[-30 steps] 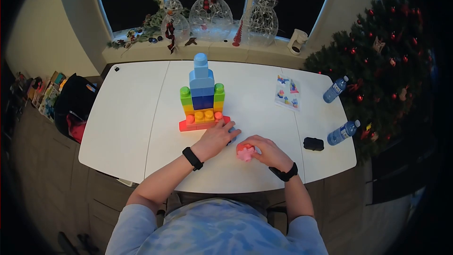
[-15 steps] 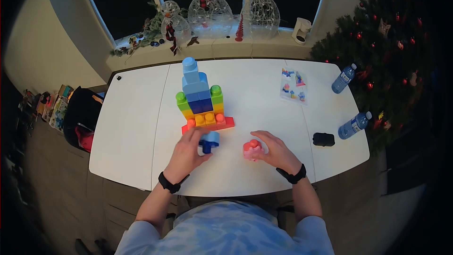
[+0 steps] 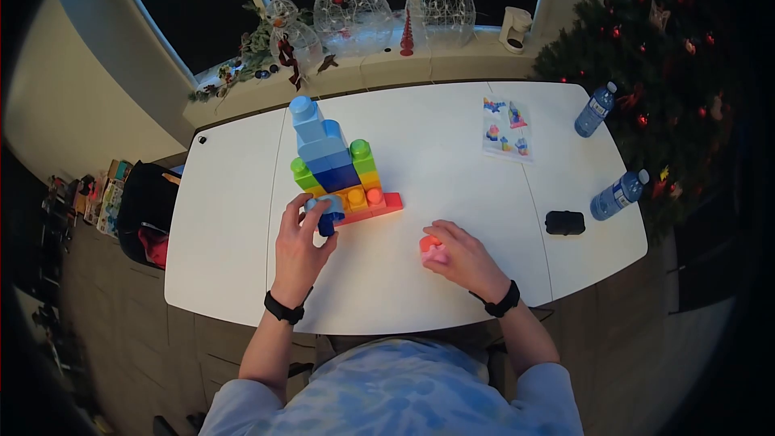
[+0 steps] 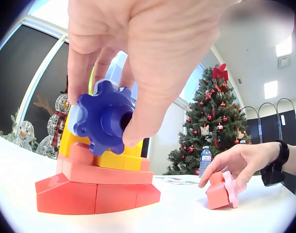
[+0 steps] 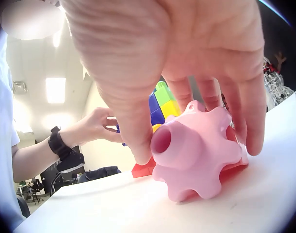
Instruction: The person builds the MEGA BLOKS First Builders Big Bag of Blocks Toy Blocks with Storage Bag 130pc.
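My left hand (image 3: 299, 252) pinches a dark blue gear (image 4: 102, 116) joined to a light blue block (image 3: 320, 206), held up before the front left of a block tower. That tower (image 3: 323, 157) has a red base (image 4: 97, 196), orange and yellow blocks above it, green-topped sides and a blue column rising in the middle. My right hand (image 3: 472, 262) grips a pink gear (image 5: 201, 150) with a red block (image 4: 217, 194) behind it, low at the tabletop to the right of the tower. The gear's hollow hub faces the right wrist camera.
On the white table (image 3: 218, 250), a picture sheet (image 3: 508, 129) lies at the back right. Two water bottles (image 3: 620, 194) and a black case (image 3: 565, 222) sit along the right side. Beyond stand a decorated tree (image 3: 630, 56) and wire snowmen (image 3: 351, 8) on the sill.
My left hand has carried the blue gear and block leftward from the tower's right front to its left front, lifting it. My right hand stays with the pink gear and red block.
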